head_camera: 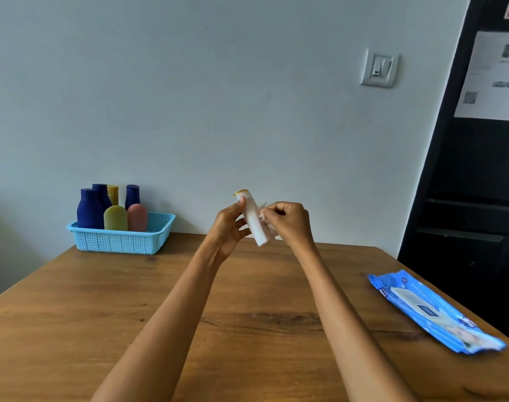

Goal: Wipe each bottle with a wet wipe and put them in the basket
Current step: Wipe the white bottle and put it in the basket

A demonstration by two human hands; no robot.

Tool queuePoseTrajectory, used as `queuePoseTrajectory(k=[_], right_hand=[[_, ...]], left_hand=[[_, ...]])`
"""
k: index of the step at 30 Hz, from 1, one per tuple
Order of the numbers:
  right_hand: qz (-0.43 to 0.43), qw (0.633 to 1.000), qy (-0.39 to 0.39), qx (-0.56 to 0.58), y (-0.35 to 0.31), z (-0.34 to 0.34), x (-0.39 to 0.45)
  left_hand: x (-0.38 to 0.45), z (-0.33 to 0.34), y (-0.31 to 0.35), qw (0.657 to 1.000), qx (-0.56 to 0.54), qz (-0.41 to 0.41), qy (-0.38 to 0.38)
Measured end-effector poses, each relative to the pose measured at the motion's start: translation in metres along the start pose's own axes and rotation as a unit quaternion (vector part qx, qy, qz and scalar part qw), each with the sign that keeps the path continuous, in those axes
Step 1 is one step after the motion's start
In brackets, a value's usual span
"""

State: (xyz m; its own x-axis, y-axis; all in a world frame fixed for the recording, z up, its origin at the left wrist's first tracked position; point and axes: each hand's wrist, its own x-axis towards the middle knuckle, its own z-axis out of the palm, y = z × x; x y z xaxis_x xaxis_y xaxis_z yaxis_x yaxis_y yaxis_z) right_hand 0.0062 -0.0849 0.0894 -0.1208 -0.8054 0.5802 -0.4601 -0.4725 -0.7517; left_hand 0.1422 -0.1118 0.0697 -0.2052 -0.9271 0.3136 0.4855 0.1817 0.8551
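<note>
I'm mid-wipe on a white bottle (254, 220), held up in the air over the far side of the table (131, 300), tilted with its yellow cap up and away from me. My left hand (228, 227) grips it, thumb near the cap and fingers curled round the body. My right hand (288, 221) is close against the bottle's other side, fingers bunched on the wipe (266, 221) and pressing it to the bottle, so the two hands are practically together. The basket (122, 237) sits well off to my left by the wall, already holding six bottles upright. I see no other bottle loose on the table, so I judge this is the last one. Next I'd finish rubbing down the body, then carry it left and stand it in the free right-hand part of the basket, keeping it from knocking the others. The wipe pack (433, 311) lies to my right
</note>
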Motion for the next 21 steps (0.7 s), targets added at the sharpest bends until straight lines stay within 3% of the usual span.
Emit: queuePoseTrajectory(k=[6, 13, 19, 21], right_hand=[[-0.057, 0.998, 0.005, 0.016, -0.003, 0.01, -0.003], [-0.077, 0.989, -0.12, -0.044, -0.014, -0.013, -0.003], [-0.14, 0.986, -0.042, -0.077, -0.017, 0.003, -0.003], [-0.149, 0.986, -0.034, -0.062, -0.022, 0.009, -0.005]], left_hand=[[0.0, 0.001, -0.002, 1.0, 0.014, 0.0, -0.011], [0.004, -0.001, 0.008, 0.998, 0.001, 0.005, 0.056], [0.001, 0.003, 0.0, 0.998, 0.059, -0.025, 0.004], [0.001, 0.005, 0.002, 0.999, 0.047, -0.021, 0.017]])
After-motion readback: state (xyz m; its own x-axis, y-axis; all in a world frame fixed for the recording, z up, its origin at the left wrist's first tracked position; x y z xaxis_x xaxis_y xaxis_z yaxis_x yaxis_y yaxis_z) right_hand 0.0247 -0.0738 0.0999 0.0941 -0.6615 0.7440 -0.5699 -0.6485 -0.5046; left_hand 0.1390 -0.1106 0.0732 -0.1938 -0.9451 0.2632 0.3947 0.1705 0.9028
